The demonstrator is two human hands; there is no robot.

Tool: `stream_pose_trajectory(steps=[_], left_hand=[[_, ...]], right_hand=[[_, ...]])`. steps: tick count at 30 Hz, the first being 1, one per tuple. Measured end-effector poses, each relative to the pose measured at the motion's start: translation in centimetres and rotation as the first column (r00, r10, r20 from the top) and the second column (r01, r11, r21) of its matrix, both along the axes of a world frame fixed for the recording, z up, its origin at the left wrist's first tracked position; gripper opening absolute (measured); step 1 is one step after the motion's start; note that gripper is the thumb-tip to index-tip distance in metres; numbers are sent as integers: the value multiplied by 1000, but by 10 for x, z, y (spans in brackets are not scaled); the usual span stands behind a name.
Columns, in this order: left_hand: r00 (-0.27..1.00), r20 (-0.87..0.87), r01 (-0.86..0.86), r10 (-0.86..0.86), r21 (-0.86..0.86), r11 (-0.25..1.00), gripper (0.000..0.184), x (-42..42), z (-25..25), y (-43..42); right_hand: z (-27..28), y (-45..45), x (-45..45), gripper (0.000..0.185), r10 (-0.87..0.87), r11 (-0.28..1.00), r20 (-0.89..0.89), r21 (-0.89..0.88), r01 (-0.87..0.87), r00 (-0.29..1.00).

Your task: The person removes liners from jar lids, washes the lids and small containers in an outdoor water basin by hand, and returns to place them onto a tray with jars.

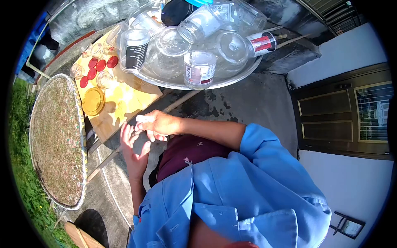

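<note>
My left hand (pixel 134 153) is raised in front of my body with its fingers stretched and its thumb apart; nothing shows in it. My right hand (pixel 160 124) is close beside it, fingers loosely bent and apart. Sunlight bleaches the thumb side of the right hand, so a small thing there would be hard to see. Whether the fingertips touch is unclear. Just beyond the hands lies a wooden board (pixel 124 93) bearing several red caps (pixel 100 65), a yellow lid (pixel 93 101) and small clear jars (pixel 105 79).
A large basin (pixel 165 84) heaped with clear plastic jars (pixel 173 41) stands beyond the board, some labelled (pixel 199 70). A round woven tray (pixel 58 140) of dried plant bits lies at left. At right are a white wall (pixel 347 182) and a dark door (pixel 326 120).
</note>
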State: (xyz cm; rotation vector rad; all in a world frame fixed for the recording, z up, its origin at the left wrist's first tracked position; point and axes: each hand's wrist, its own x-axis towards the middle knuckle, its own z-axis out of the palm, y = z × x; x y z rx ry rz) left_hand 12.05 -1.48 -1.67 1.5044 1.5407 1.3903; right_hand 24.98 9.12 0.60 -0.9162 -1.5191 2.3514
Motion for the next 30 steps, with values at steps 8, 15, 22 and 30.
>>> stream_pose_trajectory(steps=[8, 15, 22, 30], left_hand=[[999, -32, -17, 12, -151, 988, 24, -21, -16, 3], [992, 119, 6, 42, -382, 924, 16, -12, -19, -3], [988, 130, -25, 86, -414, 910, 15, 7, -17, -1], [964, 161, -112, 210, -471, 875, 15, 17, -50, -24]], right_hand=[[-27, 6, 148, 41, -436, 899, 218, 74, 431, 873], [-95, -43, 272, 38, -738, 528, 267, -343, 777, 620], [-139, -62, 312, 35, -838, 207, 507, -44, 977, 200], [-192, -33, 400, 28, -644, 89, 736, -202, 975, 211]])
